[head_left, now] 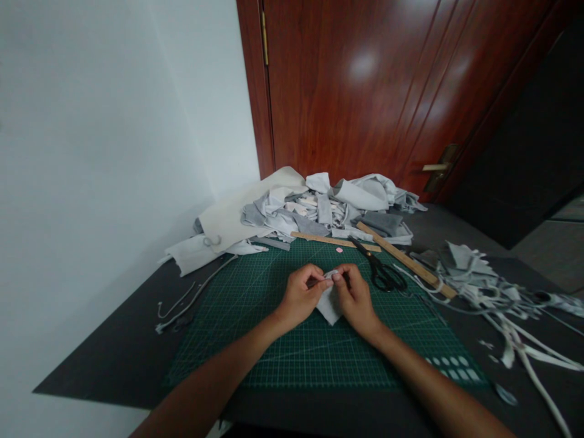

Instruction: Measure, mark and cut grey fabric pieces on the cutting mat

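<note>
Over the middle of a green cutting mat (292, 359), a small piece of light grey fabric (329, 308) is pinched between both hands. My left hand (301, 292) is closed on its upper left edge, thumb and fingertips together. On the upper right edge, my right hand (354, 297) pinches it the same way. The top of the fabric looks folded between the fingertips, and its lower corner hangs down in a point. Black-handled scissors (385, 275) lie on the mat just right of my right hand.
Heaped grey and white fabric (292, 213) lines the back by the door. Two wooden rulers (410, 263) (333, 241) and a small pink piece (339, 250) lie nearby. Tangled fabric strips (506, 304) cover the right side; thin cords (196, 298) lie left. A wall (137, 152) borders the left.
</note>
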Demonstrator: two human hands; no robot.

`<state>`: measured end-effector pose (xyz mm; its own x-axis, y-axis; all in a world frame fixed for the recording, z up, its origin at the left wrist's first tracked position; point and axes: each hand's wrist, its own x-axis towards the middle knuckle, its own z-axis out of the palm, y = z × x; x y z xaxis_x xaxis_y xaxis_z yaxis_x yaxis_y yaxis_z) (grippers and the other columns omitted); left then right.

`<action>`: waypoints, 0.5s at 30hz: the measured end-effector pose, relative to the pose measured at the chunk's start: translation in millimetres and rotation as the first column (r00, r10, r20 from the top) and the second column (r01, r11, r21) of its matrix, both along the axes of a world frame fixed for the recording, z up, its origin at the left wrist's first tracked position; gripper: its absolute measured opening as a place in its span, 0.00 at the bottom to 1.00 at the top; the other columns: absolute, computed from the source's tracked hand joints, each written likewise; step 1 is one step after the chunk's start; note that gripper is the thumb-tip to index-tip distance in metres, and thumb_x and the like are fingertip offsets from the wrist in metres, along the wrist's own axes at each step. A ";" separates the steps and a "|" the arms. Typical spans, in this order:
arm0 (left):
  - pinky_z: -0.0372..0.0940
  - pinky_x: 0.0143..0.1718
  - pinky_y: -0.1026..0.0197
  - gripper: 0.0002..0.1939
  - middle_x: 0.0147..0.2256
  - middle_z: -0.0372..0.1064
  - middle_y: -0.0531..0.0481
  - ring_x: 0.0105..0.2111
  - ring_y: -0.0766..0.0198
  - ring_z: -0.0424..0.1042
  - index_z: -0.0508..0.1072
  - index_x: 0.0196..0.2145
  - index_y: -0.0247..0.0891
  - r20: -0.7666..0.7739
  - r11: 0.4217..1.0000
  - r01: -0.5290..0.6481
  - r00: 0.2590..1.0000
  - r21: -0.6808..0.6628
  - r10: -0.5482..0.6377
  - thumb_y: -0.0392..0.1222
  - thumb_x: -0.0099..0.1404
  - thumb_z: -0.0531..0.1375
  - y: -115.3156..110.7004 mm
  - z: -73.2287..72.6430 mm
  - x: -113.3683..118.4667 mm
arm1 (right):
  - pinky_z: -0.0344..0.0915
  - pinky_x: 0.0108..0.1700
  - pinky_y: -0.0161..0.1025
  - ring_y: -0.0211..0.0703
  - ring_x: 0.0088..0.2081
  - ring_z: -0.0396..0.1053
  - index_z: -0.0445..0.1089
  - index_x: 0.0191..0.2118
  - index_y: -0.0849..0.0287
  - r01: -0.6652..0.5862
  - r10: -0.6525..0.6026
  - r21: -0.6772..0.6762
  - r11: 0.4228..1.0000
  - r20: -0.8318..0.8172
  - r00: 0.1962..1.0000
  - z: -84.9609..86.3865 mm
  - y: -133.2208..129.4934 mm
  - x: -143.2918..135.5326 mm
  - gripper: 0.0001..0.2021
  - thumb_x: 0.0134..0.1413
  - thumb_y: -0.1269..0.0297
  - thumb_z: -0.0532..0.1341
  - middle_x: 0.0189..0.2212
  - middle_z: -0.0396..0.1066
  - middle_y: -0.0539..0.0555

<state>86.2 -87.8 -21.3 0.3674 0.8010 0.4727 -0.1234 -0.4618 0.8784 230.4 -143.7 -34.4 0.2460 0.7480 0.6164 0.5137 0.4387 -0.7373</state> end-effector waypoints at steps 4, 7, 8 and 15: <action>0.64 0.33 0.63 0.10 0.29 0.72 0.52 0.30 0.65 0.70 0.71 0.30 0.38 -0.063 0.999 -0.027 0.998 0.039 0.030 0.45 0.63 0.67 -1.7 -2.8 -0.4 | 0.58 0.27 0.36 0.41 0.25 0.64 0.64 0.38 0.53 0.026 -0.027 -0.020 0.999 -0.027 0.999 0.2 0.0 -0.1 0.08 0.69 0.58 0.55 0.25 0.65 0.46; 0.63 0.31 0.64 0.08 0.29 0.72 0.53 0.28 0.66 0.70 0.72 0.31 0.38 -0.142 0.995 -0.016 0.989 0.095 0.030 0.43 0.64 0.65 -0.9 -3.4 -2.1 | 0.57 0.28 0.37 0.40 0.25 0.64 0.63 0.38 0.53 0.047 -0.046 -0.022 0.999 0.020 0.999 2.4 -1.7 0.6 0.08 0.69 0.58 0.54 0.25 0.65 0.46; 0.63 0.31 0.64 0.08 0.28 0.71 0.53 0.28 0.66 0.69 0.72 0.31 0.38 -0.172 0.994 -0.019 0.984 0.112 0.038 0.43 0.65 0.65 -0.5 -3.0 -3.1 | 0.57 0.27 0.37 0.40 0.25 0.64 0.63 0.38 0.53 0.047 -0.046 -0.027 0.999 0.036 0.998 3.5 -2.2 1.0 0.08 0.69 0.58 0.54 0.25 0.66 0.46; 0.64 0.36 0.63 0.11 0.32 0.75 0.55 0.31 0.65 0.73 0.75 0.48 0.42 -0.384 0.978 0.011 0.921 0.207 0.070 0.40 0.67 0.63 9.8 -0.1 -12.8 | 0.56 0.28 0.37 0.41 0.24 0.65 0.62 0.38 0.54 0.034 -0.021 -0.105 0.994 0.120 0.992 6.1 -0.8 4.1 0.07 0.69 0.59 0.53 0.25 0.67 0.47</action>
<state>73.4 -78.0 -21.3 0.5319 0.7176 0.4496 0.2241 -0.6313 0.7425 234.5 -144.5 -28.3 0.1973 0.8048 0.5599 0.6115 0.3454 -0.7119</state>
